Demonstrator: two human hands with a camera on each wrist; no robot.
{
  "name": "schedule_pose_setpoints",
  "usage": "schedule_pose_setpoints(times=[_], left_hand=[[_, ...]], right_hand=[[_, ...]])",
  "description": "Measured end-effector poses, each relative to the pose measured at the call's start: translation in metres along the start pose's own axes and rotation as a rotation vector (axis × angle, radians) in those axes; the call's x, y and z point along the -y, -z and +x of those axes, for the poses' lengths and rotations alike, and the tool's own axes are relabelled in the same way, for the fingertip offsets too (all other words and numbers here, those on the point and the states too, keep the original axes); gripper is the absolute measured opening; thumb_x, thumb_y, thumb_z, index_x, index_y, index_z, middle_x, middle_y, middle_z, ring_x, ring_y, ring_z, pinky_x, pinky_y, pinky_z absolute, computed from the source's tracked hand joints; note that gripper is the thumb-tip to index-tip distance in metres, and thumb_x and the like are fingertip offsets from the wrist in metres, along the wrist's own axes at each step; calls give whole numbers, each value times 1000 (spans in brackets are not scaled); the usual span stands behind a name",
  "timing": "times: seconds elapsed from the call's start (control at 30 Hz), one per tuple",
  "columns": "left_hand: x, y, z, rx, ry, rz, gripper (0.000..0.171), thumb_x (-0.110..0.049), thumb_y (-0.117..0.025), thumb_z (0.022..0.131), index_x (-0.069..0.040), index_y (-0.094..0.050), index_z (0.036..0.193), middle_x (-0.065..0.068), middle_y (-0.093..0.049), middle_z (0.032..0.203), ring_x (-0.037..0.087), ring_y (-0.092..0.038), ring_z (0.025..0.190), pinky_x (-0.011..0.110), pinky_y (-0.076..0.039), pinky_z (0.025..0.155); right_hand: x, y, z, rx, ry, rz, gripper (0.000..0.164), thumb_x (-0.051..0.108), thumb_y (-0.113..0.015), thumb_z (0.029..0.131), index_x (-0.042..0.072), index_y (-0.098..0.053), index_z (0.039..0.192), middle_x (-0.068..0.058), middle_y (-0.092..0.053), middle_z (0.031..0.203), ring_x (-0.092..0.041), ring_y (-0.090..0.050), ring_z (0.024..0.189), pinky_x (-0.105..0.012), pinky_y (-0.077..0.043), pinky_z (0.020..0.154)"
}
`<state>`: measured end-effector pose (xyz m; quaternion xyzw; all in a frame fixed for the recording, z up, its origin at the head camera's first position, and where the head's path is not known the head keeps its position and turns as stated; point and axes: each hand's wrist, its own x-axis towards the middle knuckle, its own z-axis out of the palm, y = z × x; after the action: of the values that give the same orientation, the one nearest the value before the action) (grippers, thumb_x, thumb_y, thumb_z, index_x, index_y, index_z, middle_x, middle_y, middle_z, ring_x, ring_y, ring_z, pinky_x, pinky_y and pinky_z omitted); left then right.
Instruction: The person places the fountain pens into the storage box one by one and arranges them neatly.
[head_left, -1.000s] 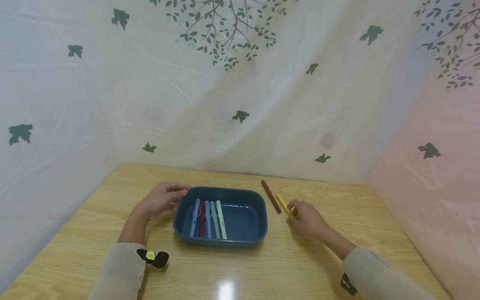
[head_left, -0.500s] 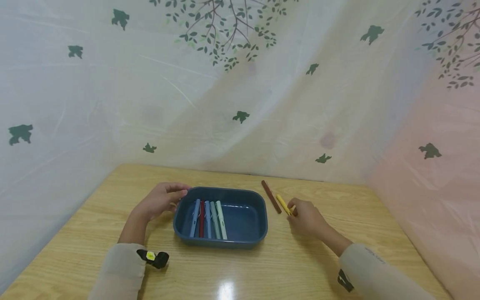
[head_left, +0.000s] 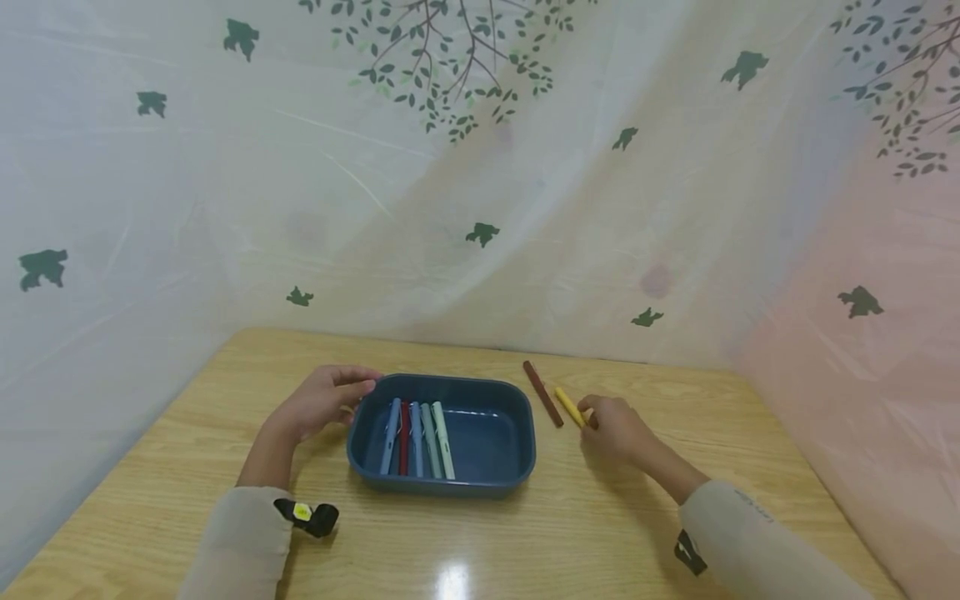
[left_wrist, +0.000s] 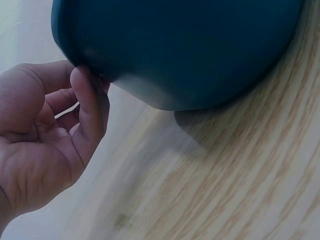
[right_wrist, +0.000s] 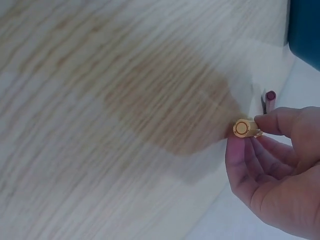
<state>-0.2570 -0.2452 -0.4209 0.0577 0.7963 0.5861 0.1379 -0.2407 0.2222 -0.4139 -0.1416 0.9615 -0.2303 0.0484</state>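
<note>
A dark blue box, open at the top, holds several capped pens side by side in its left half: blue, red and green ones. My left hand holds the box at its back left corner; in the left wrist view its thumb and index finger meet the box's edge. To the right of the box, my right hand pinches a yellow pen at its near end, between thumb and fingers. A brown pen lies on the table between the yellow pen and the box.
All of this is on a light wooden table. A pale curtain printed with leaves and birds hangs behind the table and on both sides. Each sleeve carries a small black wrist camera.
My right hand has shifted very slightly to the right with the yellow pen in its grip. The left hand, the box and the brown pen look unmoved.
</note>
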Motion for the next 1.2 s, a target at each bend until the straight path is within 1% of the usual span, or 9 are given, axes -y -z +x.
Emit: schedule_pose_setpoints(times=[0.17,0.27,0.4,0.43,0.63,0.73,0.87,1.03,1.2], left_hand=[[0,1,0,1,-1,6,38,-27,-59,106,-7,-62,137,13,-67,126,29,-63,104,37,-57,83],[0,0,1,0,1,5,37,-27,-59,106,-7,-63,137,13,-67,125,28,-63,103,37,-57,83],[1,0,1,1,1,7,37,-26,-58,106,-6,-62,137,13,-67,124,28,-64,102,37,-57,82],[1,0,1,3,1,5,37,-26,-59,106,-6,-62,137,13,-67,124,28,-64,102,37,-57,82],[0,0,1,3,-6,0,37,-25,-58,106,-5,-62,138,15,-67,124,27,-64,99,36,-57,79],[-2,0,-1,5,-11,-1,38,-23,-57,107,-3,-60,139,16,-67,124,26,-64,97,34,-57,77],[-3,0,-2,10,-15,-18,38,-22,-57,107,-2,-60,139,17,-67,125,25,-63,97,34,-57,75],[-3,0,-2,17,-19,-27,38,-23,-56,107,-2,-59,139,18,-67,125,25,-64,97,34,-57,75],[-4,0,-2,16,-18,-27,39,-23,-56,107,-2,-59,139,18,-67,125,25,-64,98,34,-57,76]], right_hand=[[-3,3,0,37,-3,68,39,-8,-63,90,-14,-58,128,-22,-72,94,-17,-66,66,-29,-55,55],[-5,6,0,53,15,101,43,-8,-64,89,-16,-55,130,-26,-72,96,-20,-69,68,-28,-56,54],[-11,9,0,59,16,124,44,-6,-65,89,-15,-55,131,-27,-71,100,-26,-72,81,-31,-59,60],[-12,10,0,60,-3,137,44,-5,-65,90,-14,-55,132,-26,-71,101,-26,-72,82,-31,-59,61],[-21,13,0,61,-90,189,45,-1,-62,94,-8,-54,138,-21,-70,108,-22,-69,86,-34,-58,67],[-22,15,0,49,-89,195,45,0,-62,95,-7,-55,139,-20,-69,108,-22,-68,87,-34,-58,68],[-22,17,0,40,-84,224,44,1,-61,96,-7,-55,139,-20,-68,108,-21,-66,85,-34,-57,67],[-19,20,2,31,-92,317,44,0,-57,99,-7,-51,142,-21,-67,107,-20,-65,78,-35,-57,65],[-13,23,4,16,-80,390,46,0,-55,100,-8,-48,144,-24,-67,106,-22,-67,77,-35,-59,65]])
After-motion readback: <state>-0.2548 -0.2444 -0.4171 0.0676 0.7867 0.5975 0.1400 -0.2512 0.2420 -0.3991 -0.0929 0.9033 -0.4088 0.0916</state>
